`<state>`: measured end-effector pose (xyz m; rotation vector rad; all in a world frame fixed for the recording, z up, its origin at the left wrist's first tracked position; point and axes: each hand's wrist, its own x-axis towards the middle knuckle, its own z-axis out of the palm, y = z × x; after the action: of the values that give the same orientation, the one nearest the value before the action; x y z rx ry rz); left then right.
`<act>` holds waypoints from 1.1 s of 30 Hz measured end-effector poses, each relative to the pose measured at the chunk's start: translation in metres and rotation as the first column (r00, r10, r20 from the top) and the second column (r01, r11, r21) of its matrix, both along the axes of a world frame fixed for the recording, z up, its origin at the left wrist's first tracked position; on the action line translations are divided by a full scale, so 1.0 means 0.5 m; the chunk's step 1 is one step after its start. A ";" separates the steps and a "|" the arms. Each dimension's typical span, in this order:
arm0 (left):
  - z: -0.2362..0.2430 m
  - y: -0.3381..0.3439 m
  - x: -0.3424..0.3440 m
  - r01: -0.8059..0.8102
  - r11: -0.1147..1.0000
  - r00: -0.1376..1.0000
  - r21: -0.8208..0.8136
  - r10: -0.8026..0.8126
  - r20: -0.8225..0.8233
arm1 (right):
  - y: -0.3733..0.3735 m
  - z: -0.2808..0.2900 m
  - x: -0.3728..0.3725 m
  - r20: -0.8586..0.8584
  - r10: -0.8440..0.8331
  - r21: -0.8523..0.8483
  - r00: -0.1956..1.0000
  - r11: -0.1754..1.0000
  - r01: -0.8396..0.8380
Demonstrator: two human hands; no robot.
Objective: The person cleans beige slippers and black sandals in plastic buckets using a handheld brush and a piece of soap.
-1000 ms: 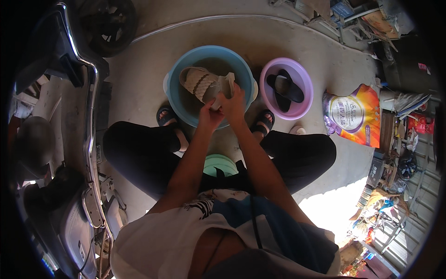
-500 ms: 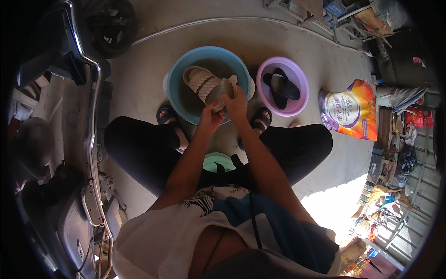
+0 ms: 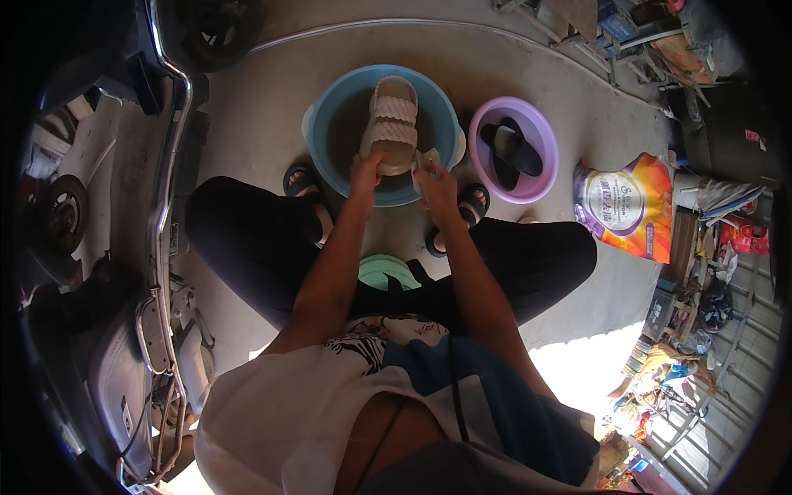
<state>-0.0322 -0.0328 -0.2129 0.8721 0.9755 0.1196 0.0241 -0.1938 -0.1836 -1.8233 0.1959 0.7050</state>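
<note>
My left hand (image 3: 365,172) grips the near end of a beige sandal (image 3: 393,132) with two wide braided straps. The sandal is held over a light blue basin (image 3: 318,106) of murky water, its straps facing up. Just right of its near end, my right hand (image 3: 439,190) is closed on a small pale cloth-like thing (image 3: 426,161), whose exact kind I cannot make out. A small gap shows between this thing and the sandal's side.
Right of the blue basin, a lilac basin (image 3: 547,124) holds a pair of black slippers (image 3: 521,153). Farther right lies an orange and purple detergent bag (image 3: 624,205). A green stool (image 3: 384,269) sits beneath me. A scooter's chrome bar (image 3: 162,223) runs along the left.
The sandal has swung from tilted left to nearly straight ahead, its braided straps more fully in view. My right hand has moved off it to the right with the pale thing.
</note>
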 end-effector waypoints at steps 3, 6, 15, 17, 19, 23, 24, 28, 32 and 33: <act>-0.007 -0.011 0.017 -0.060 0.998 0.998 -0.021 0.060 -0.027 | -0.021 -0.010 -0.035 0.060 -0.015 0.054 0.998 0.998 0.012; -0.047 -0.033 0.013 -0.153 0.939 0.982 -0.309 0.180 0.062 | -0.016 -0.001 -0.055 0.457 0.002 -0.007 0.889 1.000 0.001; -0.064 -0.055 -0.004 -0.131 0.945 0.940 -0.301 0.215 0.265 | 0.028 0.014 -0.009 0.422 0.468 -0.235 0.776 0.883 -0.405; -0.032 -0.058 0.001 -0.085 0.961 0.920 -0.264 0.177 0.349 | 0.024 0.031 0.000 0.462 0.491 -0.334 0.738 0.868 -0.368; -0.014 -0.073 0.005 -0.110 0.970 0.940 -0.219 0.173 0.294 | 0.021 0.024 0.007 0.582 0.529 -0.542 0.618 0.819 -0.190; -0.027 -0.049 -0.014 -0.187 0.952 0.928 -0.241 0.252 0.274 | 0.049 0.020 -0.017 0.434 0.454 -0.282 0.778 0.889 -0.362; -0.021 -0.043 -0.011 -0.141 0.978 0.965 -0.151 0.170 0.201 | 0.046 0.022 -0.022 0.388 0.435 -0.169 0.813 0.900 -0.402; 0.008 -0.039 0.016 0.091 0.978 0.995 0.186 -0.080 -0.066 | -0.023 -0.070 0.022 0.436 0.668 -0.658 0.603 0.694 -0.293; -0.073 -0.039 0.001 0.123 0.753 0.987 0.647 -0.027 -0.156 | -0.033 -0.079 0.052 0.225 0.414 -0.519 0.882 0.817 -0.252; -0.089 -0.041 0.002 0.142 0.617 0.986 0.774 -0.021 -0.164 | -0.030 -0.085 0.055 0.215 0.310 -0.439 0.926 0.878 -0.192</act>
<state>-0.0309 -0.0535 -0.2574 1.7680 1.0106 0.4418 0.0517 -0.2090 -0.2263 -2.3632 -0.0967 0.6047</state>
